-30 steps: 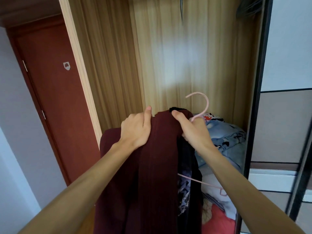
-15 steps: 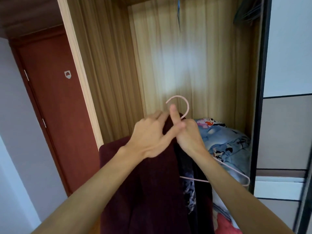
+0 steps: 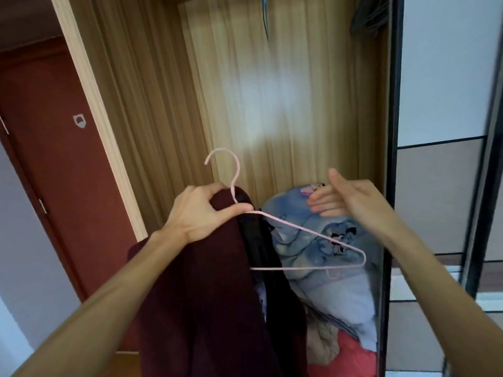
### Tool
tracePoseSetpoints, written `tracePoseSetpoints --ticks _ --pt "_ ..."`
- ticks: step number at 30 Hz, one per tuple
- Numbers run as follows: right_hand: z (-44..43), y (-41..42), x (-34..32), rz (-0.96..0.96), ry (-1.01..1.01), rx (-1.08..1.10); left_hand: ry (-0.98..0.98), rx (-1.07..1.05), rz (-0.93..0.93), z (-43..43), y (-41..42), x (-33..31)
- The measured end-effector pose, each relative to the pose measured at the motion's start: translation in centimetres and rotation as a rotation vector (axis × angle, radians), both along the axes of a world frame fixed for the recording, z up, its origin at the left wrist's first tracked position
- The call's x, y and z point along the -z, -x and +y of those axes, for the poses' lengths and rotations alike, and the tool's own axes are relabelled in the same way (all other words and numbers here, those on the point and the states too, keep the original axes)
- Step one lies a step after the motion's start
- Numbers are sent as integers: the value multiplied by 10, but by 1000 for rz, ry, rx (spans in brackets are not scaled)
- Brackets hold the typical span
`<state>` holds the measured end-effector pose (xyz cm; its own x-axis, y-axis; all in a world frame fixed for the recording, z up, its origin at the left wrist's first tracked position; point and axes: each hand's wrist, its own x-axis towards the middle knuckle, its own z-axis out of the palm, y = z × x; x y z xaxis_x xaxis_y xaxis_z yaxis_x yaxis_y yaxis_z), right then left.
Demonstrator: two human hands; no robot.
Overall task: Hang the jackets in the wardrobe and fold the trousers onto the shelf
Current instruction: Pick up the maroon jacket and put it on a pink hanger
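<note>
Right hand has let go and drawn away, fingers straight, holding nothing | left hand pinches pink hanger neck with maroon jacket collar | jacket hangs below left fingers, before wardrobe

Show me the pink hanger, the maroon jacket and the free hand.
pink hanger [image 3: 313,232]: head view, on its bare sloping arm.
maroon jacket [image 3: 201,295]: head view, on the hanging front.
right hand [image 3: 351,195]: head view, on its back.

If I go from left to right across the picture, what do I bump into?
red-brown door → left hand gripping the maroon jacket → pink hanger → right hand → dark sliding-door frame
</note>
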<state>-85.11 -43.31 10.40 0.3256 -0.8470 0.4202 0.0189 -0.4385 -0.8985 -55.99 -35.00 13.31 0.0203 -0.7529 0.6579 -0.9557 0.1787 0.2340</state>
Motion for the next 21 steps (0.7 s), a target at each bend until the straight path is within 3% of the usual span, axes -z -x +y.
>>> tracePoseSetpoints --ticks 4,8,15,21 --pt "-31 14 90 143 -242 -81 116 81 87 7 -10 -9" --pt "-4 -40 151 459 -228 -260 162 183 139 19 -8 -19" --pt "12 -122 203 291 -369 -274 232 197 158 56 -22 -26" --pt "25 -131 238 487 -439 -396 253 89 178 80 -50 -26"
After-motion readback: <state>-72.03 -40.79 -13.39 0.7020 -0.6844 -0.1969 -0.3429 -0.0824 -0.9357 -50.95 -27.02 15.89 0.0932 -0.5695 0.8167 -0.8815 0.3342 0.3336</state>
